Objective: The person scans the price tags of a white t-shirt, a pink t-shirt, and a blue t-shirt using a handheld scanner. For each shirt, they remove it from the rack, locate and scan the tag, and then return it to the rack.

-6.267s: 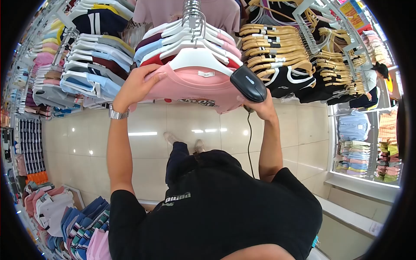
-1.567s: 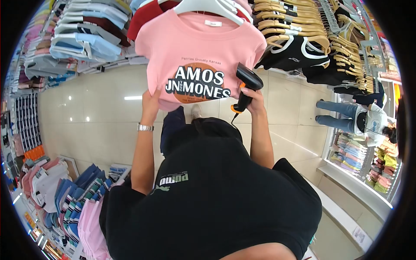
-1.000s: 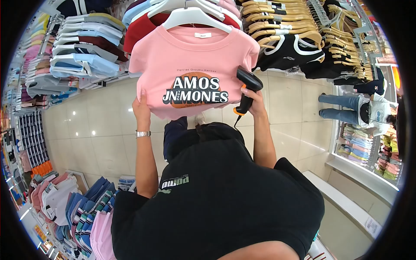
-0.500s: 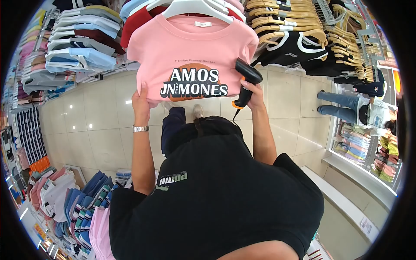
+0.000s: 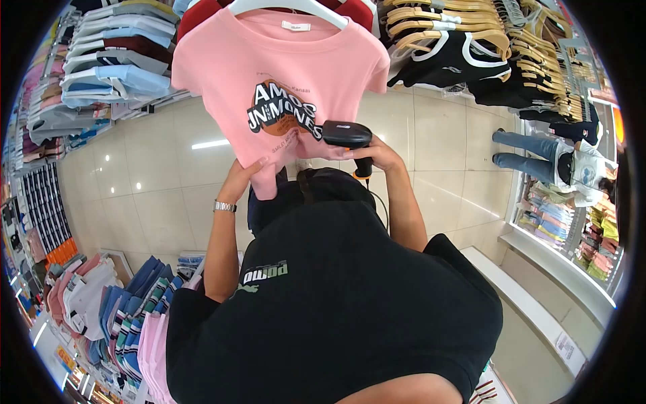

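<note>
A pink T-shirt (image 5: 222, 74) with a printed front hangs from a white hanger (image 5: 289, 7) on the rack before me. My left hand (image 5: 243, 180) is closed on the shirt's lower edge, thumb on top, pulling the cloth toward my body. In my right hand (image 5: 385, 158) is a black and orange barcode scanner (image 5: 347, 135), its head overlapping the right end of the print. The right thumb reaches the shirt's hem beside the scanner. A cable (image 5: 385, 202) runs down from the scanner's handle. The hem is bunched between the two hands.
Folded and hung shirts (image 5: 121, 54) fill the rack at the upper left. Black tops (image 5: 451, 67) hang on wooden hangers at the upper right. More clothes (image 5: 128, 323) stand at the lower left. A person in jeans (image 5: 531, 158) is on the right, near a low white ledge (image 5: 525, 296).
Both hands have come nearer my body, drawing the shirt's hem down and bunching its print. The scanner has moved left and down, its head now turned level across the shirt.
</note>
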A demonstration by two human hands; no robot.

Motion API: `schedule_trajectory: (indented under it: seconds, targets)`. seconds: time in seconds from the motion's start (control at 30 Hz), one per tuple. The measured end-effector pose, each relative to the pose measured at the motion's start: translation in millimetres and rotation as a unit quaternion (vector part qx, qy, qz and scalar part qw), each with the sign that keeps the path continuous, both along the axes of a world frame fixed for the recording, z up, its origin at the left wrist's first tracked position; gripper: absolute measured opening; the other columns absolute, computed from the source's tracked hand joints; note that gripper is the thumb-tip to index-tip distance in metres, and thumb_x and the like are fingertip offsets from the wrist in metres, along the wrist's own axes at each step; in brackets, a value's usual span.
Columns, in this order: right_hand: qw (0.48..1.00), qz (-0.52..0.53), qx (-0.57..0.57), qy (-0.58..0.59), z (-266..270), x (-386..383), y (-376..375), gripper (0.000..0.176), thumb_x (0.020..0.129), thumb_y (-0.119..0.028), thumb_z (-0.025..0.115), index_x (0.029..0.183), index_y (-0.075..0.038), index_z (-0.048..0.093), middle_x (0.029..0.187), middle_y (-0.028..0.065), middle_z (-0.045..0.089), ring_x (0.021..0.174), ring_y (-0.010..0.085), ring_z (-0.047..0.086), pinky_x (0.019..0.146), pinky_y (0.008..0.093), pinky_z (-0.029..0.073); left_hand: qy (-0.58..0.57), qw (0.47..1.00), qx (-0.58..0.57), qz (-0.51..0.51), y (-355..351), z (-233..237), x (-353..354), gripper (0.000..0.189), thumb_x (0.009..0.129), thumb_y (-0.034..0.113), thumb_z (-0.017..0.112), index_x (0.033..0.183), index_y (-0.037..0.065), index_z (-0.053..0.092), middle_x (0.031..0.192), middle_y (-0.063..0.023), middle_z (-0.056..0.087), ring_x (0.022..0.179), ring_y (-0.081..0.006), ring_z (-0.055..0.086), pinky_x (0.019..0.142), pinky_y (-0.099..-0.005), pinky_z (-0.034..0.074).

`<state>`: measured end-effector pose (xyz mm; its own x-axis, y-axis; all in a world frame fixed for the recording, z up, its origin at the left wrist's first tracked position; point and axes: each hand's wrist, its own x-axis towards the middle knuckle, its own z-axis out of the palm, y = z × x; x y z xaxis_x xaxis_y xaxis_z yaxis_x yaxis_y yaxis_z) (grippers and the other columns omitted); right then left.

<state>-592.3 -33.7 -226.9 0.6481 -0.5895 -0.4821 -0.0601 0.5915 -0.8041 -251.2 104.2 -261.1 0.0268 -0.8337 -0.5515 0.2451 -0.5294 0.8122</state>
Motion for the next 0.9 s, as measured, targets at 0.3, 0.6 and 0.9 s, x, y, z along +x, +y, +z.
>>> schedule_trajectory:
  seconds: [0.3, 0.6, 0.9]
  targets:
    - [0.996, -0.012, 0.063, -0.063, -38.8, -17.5, 8.8, 0.058, 0.074, -0.001, 0.074, 0.129, 0.001, 0.057, 0.111, 0.0082, 0.069, 0.098, 0.0173, 0.064, 0.089, 0.0318, 0.048, 0.139, 0.976, 0.002, 0.170, 33.2, -12.0, 15.9, 0.041, 0.099, 0.021, 0.061, 0.127, -0.008, 0.052, 0.123, -0.0114, 0.062, 0.112, -0.0171, 0.060, 0.098, -0.0332, 0.047]
    - [0.995, 0.000, 0.039, -0.087, -6.9, -19.8, 18.4, 0.049, 0.077, -0.004, 0.069, 0.124, 0.003, 0.060, 0.115, 0.0162, 0.069, 0.103, 0.0195, 0.063, 0.090, 0.0318, 0.047, 0.016, 0.989, 0.047, 0.141, 41.1, 9.8, 23.0, 0.045, 0.100, 0.027, 0.059, 0.128, -0.007, 0.051, 0.119, -0.0134, 0.064, 0.105, -0.0175, 0.065, 0.088, -0.0316, 0.053]
    - [0.998, -0.017, 0.009, -0.066, 6.3, -15.4, 52.0, 0.043, 0.077, -0.004, 0.069, 0.119, 0.003, 0.063, 0.109, 0.0137, 0.070, 0.103, 0.0225, 0.064, 0.090, 0.0354, 0.048, 0.003, 0.996, -0.013, 0.092, 54.7, 6.8, 50.2, 0.044, 0.097, 0.028, 0.065, 0.121, -0.008, 0.059, 0.113, -0.0117, 0.068, 0.098, -0.0123, 0.064, 0.084, -0.0276, 0.052]
